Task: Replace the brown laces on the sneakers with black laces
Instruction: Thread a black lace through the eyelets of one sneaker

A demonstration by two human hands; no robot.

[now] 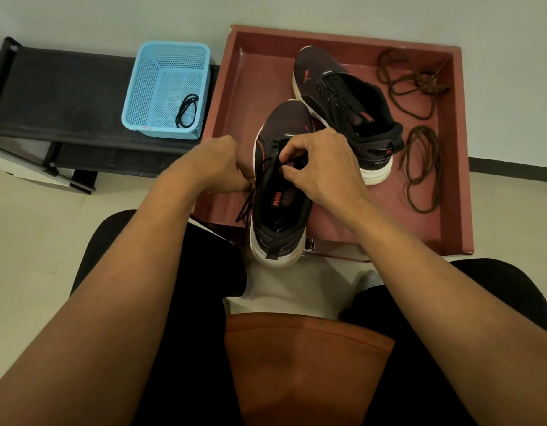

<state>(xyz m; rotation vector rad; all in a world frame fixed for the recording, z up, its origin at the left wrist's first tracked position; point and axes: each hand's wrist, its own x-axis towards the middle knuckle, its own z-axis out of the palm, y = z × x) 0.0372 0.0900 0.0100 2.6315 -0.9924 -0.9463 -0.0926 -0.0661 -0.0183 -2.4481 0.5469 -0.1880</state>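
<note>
One sneaker (278,186) lies in the red tray (244,96), lengthwise away from the person, toe toward the wall, heel overhanging the near rim; the right hand (321,167) pinches its black lace (244,209) above the tongue; the left hand (220,167) grips the lace at its left side; brown laces (419,79) lie loose on the tray's right.

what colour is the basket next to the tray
The basket is light blue, with perforated mesh walls. The head view, the only one here, shows it clearly.
</note>
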